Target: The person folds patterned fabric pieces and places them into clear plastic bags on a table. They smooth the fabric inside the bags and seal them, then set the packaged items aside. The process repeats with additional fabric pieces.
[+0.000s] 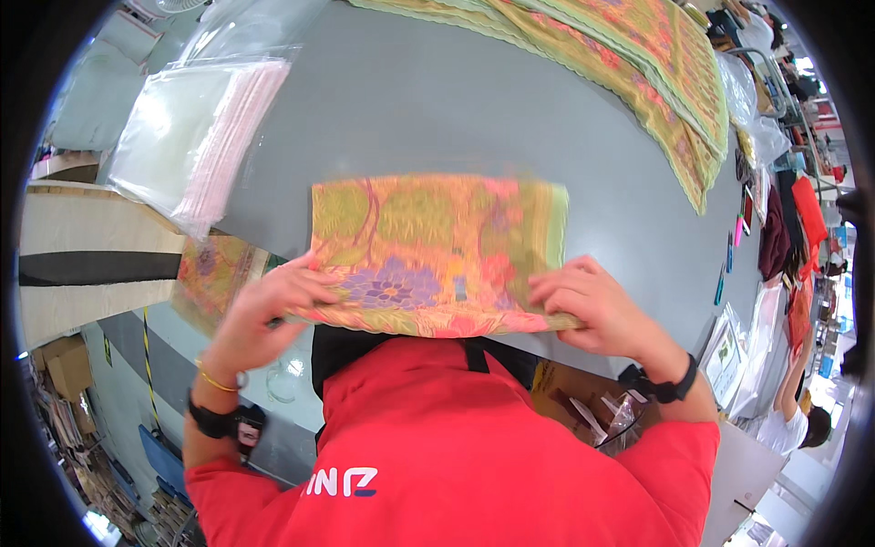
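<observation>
Clearly, from afar, I watched the left hand (284, 294) and right hand (578, 299) grip opposite ends of the floral cloth (392, 283) at the tabletop (437, 118) edge nearest the red shirt (456, 419). White lettering (343, 481) marked that shirt; clear bags (178, 137) lay on the tabletop's left.

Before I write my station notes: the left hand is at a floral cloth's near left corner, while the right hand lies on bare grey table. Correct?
Not quite: the head view shows the right hand on that floral cloth too, at its near right corner. The left hand is as you say.
</observation>
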### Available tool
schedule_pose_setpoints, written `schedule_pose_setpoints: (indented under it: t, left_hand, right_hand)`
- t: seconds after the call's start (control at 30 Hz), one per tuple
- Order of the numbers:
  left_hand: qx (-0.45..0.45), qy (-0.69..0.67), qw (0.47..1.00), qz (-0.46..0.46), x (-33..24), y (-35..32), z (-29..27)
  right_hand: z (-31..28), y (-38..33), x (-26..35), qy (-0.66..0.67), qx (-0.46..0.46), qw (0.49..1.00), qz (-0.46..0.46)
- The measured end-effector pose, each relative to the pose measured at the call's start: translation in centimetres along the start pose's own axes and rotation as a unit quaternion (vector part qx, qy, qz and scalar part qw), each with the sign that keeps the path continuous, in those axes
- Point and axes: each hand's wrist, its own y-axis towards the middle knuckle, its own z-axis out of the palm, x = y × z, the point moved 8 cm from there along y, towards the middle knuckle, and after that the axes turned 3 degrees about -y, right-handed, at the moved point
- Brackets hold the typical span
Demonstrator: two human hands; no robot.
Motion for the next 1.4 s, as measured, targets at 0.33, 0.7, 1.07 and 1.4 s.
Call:
schedule_pose_setpoints:
  t: [0.33, 0.7, 1.07, 1.4]
  left_hand:
    - [0.106, -0.127, 0.973, -0.158, 6.7, 17.6, -4.2]
    - [-0.019, 0.427, 0.896, 0.120, 6.9, 20.5, 2.7]
    - [-0.024, 0.373, 0.924, 0.075, 4.2, 12.8, 1.6]
    - [-0.175, 0.321, 0.931, 0.019, 5.1, 9.6, 4.3]
  right_hand:
    - [-4.6, -1.7, -11.1, 0.415, 0.006, 0.873, 0.255]
    - [-6.5, -0.3, -13.9, -0.256, -0.197, 0.896, 0.305]
    - [-5.3, 4.9, -9.0, -0.288, -0.081, 0.951, 0.081]
    - [2.1, 21.4, -2.1, -0.157, -0.117, 0.978, -0.068]
